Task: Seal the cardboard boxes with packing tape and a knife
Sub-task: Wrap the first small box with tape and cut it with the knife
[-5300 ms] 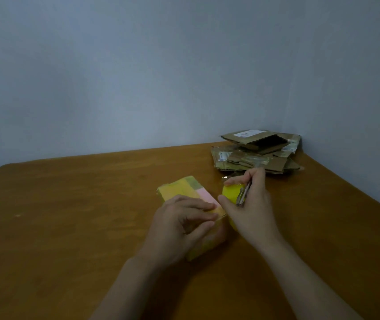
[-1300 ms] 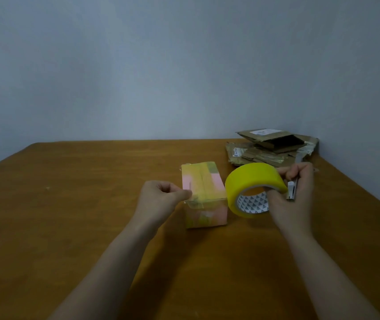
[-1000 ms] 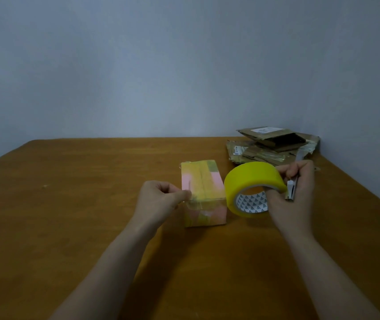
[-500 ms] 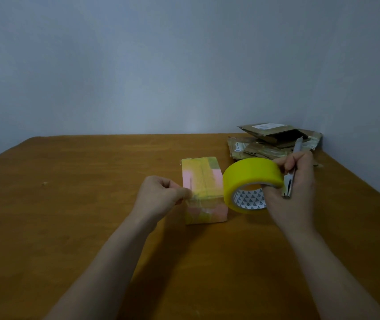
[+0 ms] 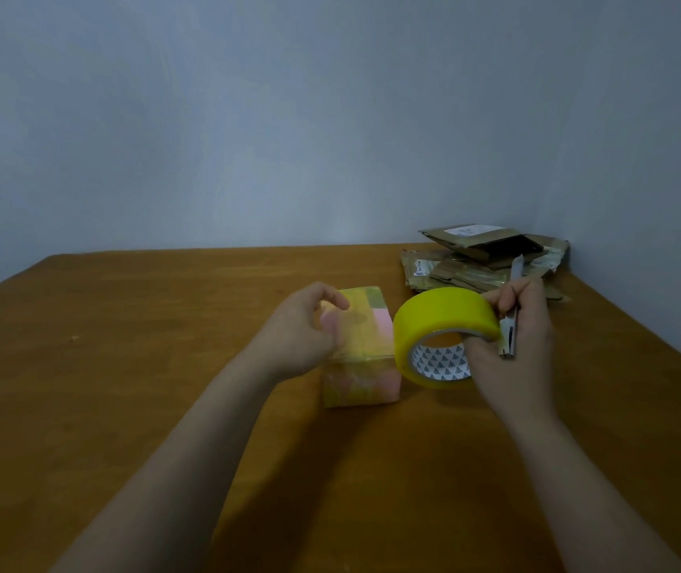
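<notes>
**Steadying before the cut**

The left hand (image 5: 301,330) has slid up onto the small pink-and-yellow taped cardboard box (image 5: 363,378) on the wooden tabletop (image 5: 123,366). Its fingers curl; whether they pinch tape I cannot tell. The right hand (image 5: 516,366) clamps its fingers on the yellow packing-tape roll (image 5: 442,320) and a slim metal knife (image 5: 509,332). Keep the tape taut and cut away from the fingers.

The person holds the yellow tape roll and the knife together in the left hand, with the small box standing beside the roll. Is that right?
Not quite. The head view shows the yellow tape roll and the knife held together in the right hand, not the left. The small box does stand beside the roll.
</notes>
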